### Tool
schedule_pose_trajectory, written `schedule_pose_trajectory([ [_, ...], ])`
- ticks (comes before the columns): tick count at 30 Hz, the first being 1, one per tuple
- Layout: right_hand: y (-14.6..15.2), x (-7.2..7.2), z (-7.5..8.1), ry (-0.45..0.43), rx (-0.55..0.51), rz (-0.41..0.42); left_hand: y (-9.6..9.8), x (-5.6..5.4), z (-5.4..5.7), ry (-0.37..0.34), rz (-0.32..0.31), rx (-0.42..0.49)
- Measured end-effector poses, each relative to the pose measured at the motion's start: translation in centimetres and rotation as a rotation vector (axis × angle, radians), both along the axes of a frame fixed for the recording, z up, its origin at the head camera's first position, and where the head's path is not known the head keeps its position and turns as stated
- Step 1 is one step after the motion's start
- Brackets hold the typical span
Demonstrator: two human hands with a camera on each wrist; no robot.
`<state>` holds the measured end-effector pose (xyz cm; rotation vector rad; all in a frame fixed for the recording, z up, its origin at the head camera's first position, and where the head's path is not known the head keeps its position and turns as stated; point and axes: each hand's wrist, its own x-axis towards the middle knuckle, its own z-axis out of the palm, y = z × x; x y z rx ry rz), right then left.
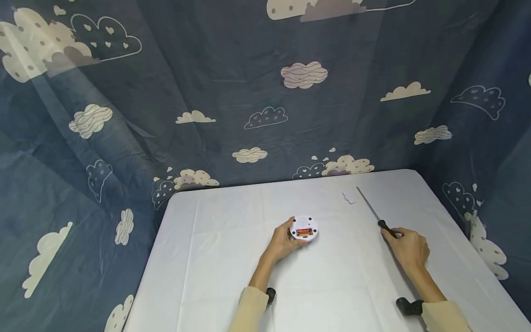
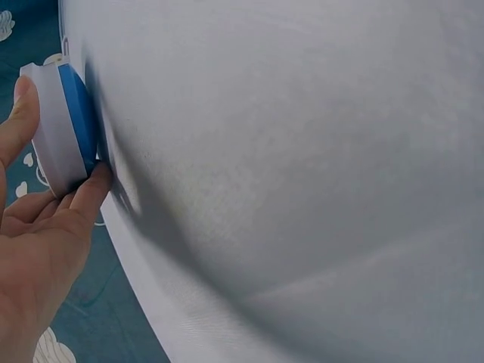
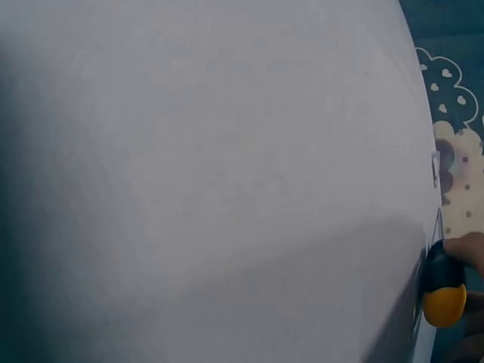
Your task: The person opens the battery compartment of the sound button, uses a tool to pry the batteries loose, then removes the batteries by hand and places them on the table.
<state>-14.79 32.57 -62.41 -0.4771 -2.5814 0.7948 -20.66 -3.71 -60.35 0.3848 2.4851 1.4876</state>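
My left hand (image 1: 281, 244) holds a small round white device (image 1: 297, 224) between thumb and fingers, a little left of the table's right half. Its underside faces up, showing small dark feet, a patch of holes and an uncovered compartment with red-and-orange batteries (image 1: 304, 232). In the left wrist view the device's blue face (image 2: 80, 113) is turned toward the table. My right hand (image 1: 410, 251) grips a long screwdriver (image 1: 384, 225) by its handle, the shaft slanting away to the upper left. The right wrist view shows that handle (image 3: 445, 302) is black and yellow.
A small pale flat piece (image 1: 348, 198) lies on the white-covered table (image 1: 224, 258), left of the screwdriver's shaft. Dark blue cloud-patterned cloth (image 1: 232, 55) hangs behind the table and on both sides. Black wrist mounts (image 1: 408, 307) sit by the sleeves.
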Motion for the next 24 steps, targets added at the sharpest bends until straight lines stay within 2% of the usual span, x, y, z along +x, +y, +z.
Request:
schedule_pose_trajectory([
  [4, 0.2, -0.2, -0.6, 0.021, -0.011, -0.008, 0.0, -0.1, 0.1, 0.017, 0.000, -0.013],
  [7, 0.4, -0.5, -0.7, 0.070, -0.064, -0.071, -0.1, -0.2, 0.2, 0.036, -0.012, -0.021],
  [11, 0.5, -1.1, 0.0, 0.174, -0.191, -0.164, -0.1, -0.3, 0.1, 0.048, -0.022, -0.028],
  [14, 0.6, -1.6, 1.1, 0.219, -0.279, -0.172, -0.1, -0.3, 0.1, 0.051, -0.019, -0.029],
  [21, 0.4, -2.6, 3.4, 0.132, -0.419, -0.128, -0.1, -0.3, 0.2, 0.050, -0.019, -0.035],
  [24, -0.1, -2.9, 4.0, 0.125, -0.458, -0.080, 0.0, -0.4, 0.2, 0.049, -0.023, -0.034],
])
